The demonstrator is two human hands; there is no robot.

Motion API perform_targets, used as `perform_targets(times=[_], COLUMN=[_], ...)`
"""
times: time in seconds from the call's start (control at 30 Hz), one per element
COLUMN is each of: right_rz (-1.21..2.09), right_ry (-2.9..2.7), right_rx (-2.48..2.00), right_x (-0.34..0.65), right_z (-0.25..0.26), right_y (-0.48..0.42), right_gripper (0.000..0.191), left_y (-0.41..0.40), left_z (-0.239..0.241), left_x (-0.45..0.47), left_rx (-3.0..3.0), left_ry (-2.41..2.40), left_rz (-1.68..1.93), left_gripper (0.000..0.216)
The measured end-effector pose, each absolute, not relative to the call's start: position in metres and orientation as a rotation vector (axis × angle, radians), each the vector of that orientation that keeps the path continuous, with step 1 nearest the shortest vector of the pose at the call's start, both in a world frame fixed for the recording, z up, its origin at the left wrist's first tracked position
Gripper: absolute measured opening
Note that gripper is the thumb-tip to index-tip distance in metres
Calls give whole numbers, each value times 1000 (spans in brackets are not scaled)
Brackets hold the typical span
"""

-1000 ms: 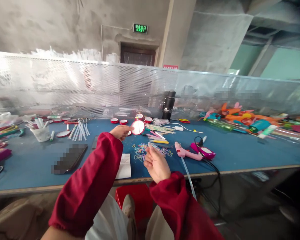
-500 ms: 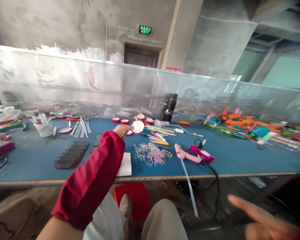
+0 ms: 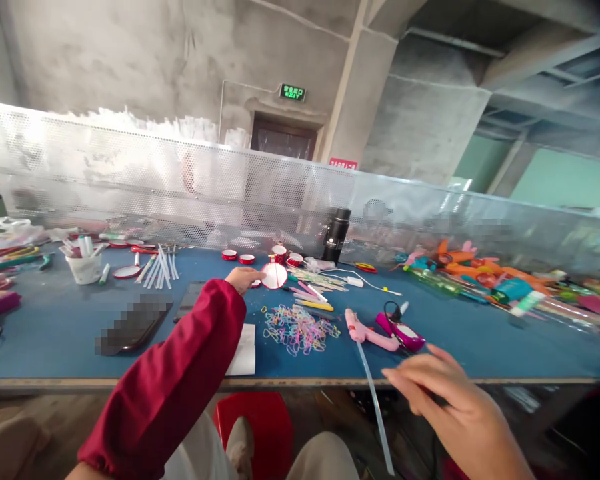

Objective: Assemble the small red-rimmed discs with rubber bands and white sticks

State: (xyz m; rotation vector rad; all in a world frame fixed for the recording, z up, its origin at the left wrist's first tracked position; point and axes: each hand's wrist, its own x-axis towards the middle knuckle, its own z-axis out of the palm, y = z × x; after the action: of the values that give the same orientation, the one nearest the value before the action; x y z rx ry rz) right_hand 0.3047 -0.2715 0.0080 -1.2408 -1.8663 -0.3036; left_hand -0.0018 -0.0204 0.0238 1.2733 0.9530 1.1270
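My left hand (image 3: 244,279), in a dark red sleeve, pinches the edge of a small toy drum (image 3: 274,275) with a white face and red rim, held up over the table. A thin reddish line runs down the drum's face. Behind it stand more little red-and-white drums (image 3: 247,259). My right hand (image 3: 445,393) is in front of the table edge at the right, fingers bent and apart, with nothing visible in them. Nearest to it lies a pink glue gun (image 3: 373,333), a long clear glue stick (image 3: 375,407) hanging from its back over the edge.
Loose coloured rubber bands (image 3: 303,330) lie mid-table, with pens (image 3: 315,305) and thin sticks behind. A black bottle (image 3: 337,237) stands at the back. Left are a phone (image 3: 137,325), white glue sticks (image 3: 157,267) and a cup of markers (image 3: 84,267). Balloon-like items (image 3: 465,263) pile up right.
My right hand has come up and leftward from the lower right corner towards the glue gun. My left hand still holds the drum. The whole view has tilted slightly upward.
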Motion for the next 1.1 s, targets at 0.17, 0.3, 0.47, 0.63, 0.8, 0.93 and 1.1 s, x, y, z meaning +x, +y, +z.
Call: perform_targets(times=[0.17, 0.3, 0.47, 0.63, 0.8, 0.93, 1.1], right_rz=[-87, 572, 1043, 1304, 1568, 1439, 1194], right_ry=[-1935, -1720, -1632, -1658, -1606, -1615, -2201], right_rx=[-1203, -1105, -1043, -1036, -983, -913, -1019], right_x=[255, 233, 204, 171, 154, 167, 207], right_z=[40, 34, 16, 2, -9, 4, 47], right_y=[-193, -119, -59, -48, -66, -92, -116], right_gripper=[21, 64, 86, 63, 30, 45, 29], left_y=[-24, -19, -18, -23, -25, -24, -17], left_z=[28, 24, 21, 22, 27, 28, 22], left_x=[-1, -3, -4, -3, -5, -5, -5], left_rx=[1263, 1259, 1193, 1146, 1064, 1063, 1131], left_ry=[1047, 1026, 894, 650, 580, 786, 902], left_rz=[1122, 1089, 1012, 993, 1081, 1168, 1192], left_gripper=[26, 24, 32, 42, 38, 37, 38])
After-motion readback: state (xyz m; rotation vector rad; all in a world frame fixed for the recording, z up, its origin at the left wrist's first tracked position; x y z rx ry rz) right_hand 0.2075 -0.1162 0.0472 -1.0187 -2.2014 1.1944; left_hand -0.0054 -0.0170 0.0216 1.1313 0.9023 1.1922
